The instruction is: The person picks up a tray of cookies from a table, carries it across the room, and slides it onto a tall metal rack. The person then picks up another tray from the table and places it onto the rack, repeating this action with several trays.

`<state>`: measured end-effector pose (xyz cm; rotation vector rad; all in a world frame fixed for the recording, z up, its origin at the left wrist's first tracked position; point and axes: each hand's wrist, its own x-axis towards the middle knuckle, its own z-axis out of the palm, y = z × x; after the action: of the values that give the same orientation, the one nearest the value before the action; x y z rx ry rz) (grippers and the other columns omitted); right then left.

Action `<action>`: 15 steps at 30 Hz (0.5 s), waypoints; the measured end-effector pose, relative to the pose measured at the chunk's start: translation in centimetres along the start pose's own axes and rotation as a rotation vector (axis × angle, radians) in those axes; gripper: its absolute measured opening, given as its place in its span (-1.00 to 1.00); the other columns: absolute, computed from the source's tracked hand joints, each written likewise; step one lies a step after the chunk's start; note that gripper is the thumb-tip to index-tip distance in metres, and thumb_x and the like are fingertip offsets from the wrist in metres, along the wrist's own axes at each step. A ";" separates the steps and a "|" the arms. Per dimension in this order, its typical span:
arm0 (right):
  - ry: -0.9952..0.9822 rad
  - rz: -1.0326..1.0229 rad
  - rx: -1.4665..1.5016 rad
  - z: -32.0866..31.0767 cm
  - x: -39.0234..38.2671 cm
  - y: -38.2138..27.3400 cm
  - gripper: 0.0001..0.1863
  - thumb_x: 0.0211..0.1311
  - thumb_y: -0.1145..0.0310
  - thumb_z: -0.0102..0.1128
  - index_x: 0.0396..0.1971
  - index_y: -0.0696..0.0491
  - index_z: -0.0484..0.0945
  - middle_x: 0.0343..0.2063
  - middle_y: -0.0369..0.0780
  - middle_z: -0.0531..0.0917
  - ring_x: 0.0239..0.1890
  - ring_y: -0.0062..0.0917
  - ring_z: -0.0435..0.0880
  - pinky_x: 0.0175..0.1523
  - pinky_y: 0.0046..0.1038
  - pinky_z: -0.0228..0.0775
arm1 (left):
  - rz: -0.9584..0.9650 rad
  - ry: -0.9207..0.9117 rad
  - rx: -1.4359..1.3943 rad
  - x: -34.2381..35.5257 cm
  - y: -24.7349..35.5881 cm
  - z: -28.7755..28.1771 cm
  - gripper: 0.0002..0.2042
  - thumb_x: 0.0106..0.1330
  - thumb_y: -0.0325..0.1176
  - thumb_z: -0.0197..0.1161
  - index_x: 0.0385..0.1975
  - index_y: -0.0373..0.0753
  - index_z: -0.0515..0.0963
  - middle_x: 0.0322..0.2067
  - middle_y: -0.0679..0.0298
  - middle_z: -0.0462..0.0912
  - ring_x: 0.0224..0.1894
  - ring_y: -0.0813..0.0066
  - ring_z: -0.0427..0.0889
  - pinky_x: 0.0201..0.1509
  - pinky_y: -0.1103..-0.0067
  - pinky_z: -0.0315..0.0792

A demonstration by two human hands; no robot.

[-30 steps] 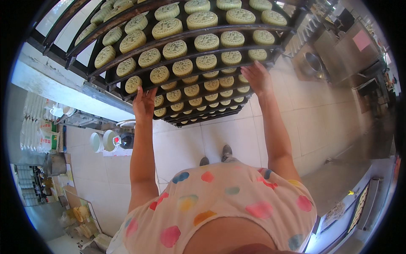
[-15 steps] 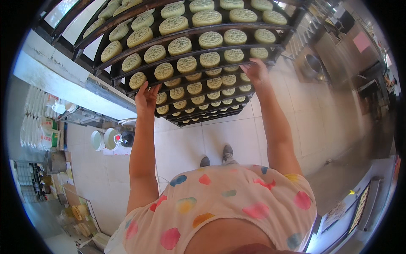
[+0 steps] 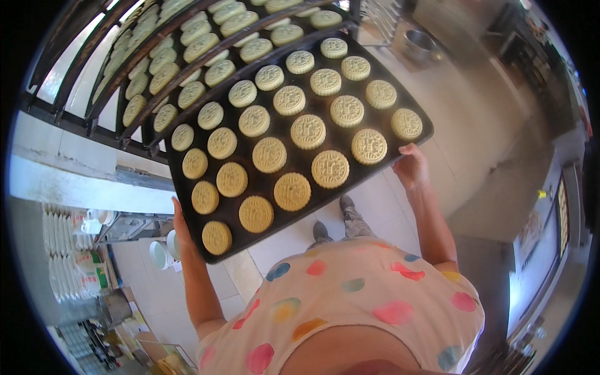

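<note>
My left hand (image 3: 182, 226) grips the left end of a dark metal baking tray (image 3: 356, 173). At its right near corner my right hand (image 3: 411, 167) holds the rim, thumb on top and the other fingers mostly hidden beneath. Several rows of round, pale yellow-green mooncakes (image 3: 269, 155) with stamped tops lie on the tray. The tray is slanted in view, its right end farther away. It sticks well out of a dark rack (image 3: 59, 117); its far long edge is still beside the rack's rails.
More trays of mooncakes (image 3: 239, 23) fill the rack. A white ledge (image 3: 94, 178) runs along the left. Stacked white bags (image 3: 60, 250) and a pale bucket (image 3: 160, 255) are at lower left. A metal pot (image 3: 419, 42) stands at the upper right. My shoes (image 3: 321, 232) are on the tiled floor.
The tray has come out of the rack toward me, and its whole top now shows. Both hands moved nearer my body, the right one also farther right. My view has turned somewhat.
</note>
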<state>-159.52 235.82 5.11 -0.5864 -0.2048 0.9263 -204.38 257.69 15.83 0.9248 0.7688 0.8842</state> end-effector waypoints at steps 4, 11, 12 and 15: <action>0.164 0.004 -0.007 -5.7 -8.1 1.1 -0.90 -0.19 0.43 0.15 -0.55 0.00 0.50 -0.54 -0.33 0.59 -0.48 -0.59 0.55 -0.36 -0.56 0.37 | 0.007 0.039 0.126 -2.2 -2.7 0.2 -0.40 0.33 0.10 -0.12 0.15 -0.30 0.26 0.09 0.13 0.38 0.06 0.19 0.43 0.12 0.35 0.36; 0.295 -0.159 -0.022 -9.1 -22.2 -4.3 -0.69 -0.10 0.49 0.12 -0.26 0.06 0.39 -0.43 -0.29 0.56 -0.36 -0.56 0.56 -0.21 -0.40 0.43 | -0.089 -0.242 0.167 -6.5 -10.2 2.7 -0.38 0.33 0.10 -0.13 0.20 -0.29 0.17 0.13 0.15 0.33 0.10 0.22 0.38 0.17 0.33 0.29; 0.278 -0.210 0.040 -11.5 -21.7 -5.0 -0.66 -0.10 0.52 0.12 -0.22 0.06 0.37 -0.40 -0.27 0.56 -0.38 -0.56 0.56 -0.25 -0.41 0.45 | -0.049 -0.321 0.198 -5.2 -9.9 4.6 -0.38 0.34 0.10 -0.14 0.21 -0.29 0.15 0.15 0.15 0.30 0.12 0.22 0.36 0.18 0.33 0.28; 0.467 -0.293 0.015 -14.6 -31.5 -10.6 -0.67 -0.12 0.51 0.14 -0.25 0.06 0.37 -0.46 -0.28 0.57 -0.43 -0.57 0.57 -0.30 -0.46 0.43 | -0.185 -0.429 0.167 -9.8 -16.1 12.2 -0.40 0.35 0.07 -0.16 0.20 -0.29 0.16 0.16 0.16 0.29 0.13 0.23 0.35 0.19 0.33 0.26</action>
<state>-164.95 200.12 1.47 -0.7207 0.1343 0.4888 -193.45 239.72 8.01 1.1241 0.5497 0.4405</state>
